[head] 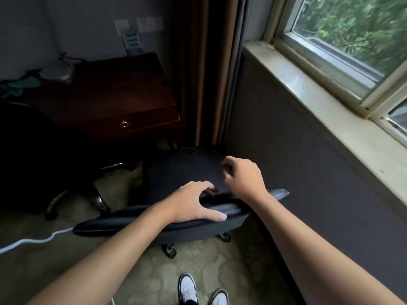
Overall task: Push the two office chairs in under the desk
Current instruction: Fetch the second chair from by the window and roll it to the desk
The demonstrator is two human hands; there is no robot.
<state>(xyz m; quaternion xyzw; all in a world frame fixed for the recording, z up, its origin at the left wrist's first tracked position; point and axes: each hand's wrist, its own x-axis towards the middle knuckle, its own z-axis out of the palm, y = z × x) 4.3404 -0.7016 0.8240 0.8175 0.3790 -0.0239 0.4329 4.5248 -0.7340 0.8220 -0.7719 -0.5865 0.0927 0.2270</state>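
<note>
Left hand gripping chair backrest; right hand loosely curled, holding nothing; no legible writing.

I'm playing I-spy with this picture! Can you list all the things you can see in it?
Office chair: one, black, nearest, its backrest top under the hands, not yet under the desk.
Second office chair: one, black with shiny legs, left, in shadow at the desk.
Desk: one, dark red-brown wood, upper left, with a ring-pull drawer.
Curtain: one, brown, in the corner beside the desk.
Window: one, pale frame, upper right, green leaves outside.
Cable: one, white, on the floor at left.
Wall sockets: white, above the desk.
Shoes: two, black and white, bottom.
Left hand: gripping the backrest.
Right hand: loosely curled above the backrest, touching nothing visible.
</note>
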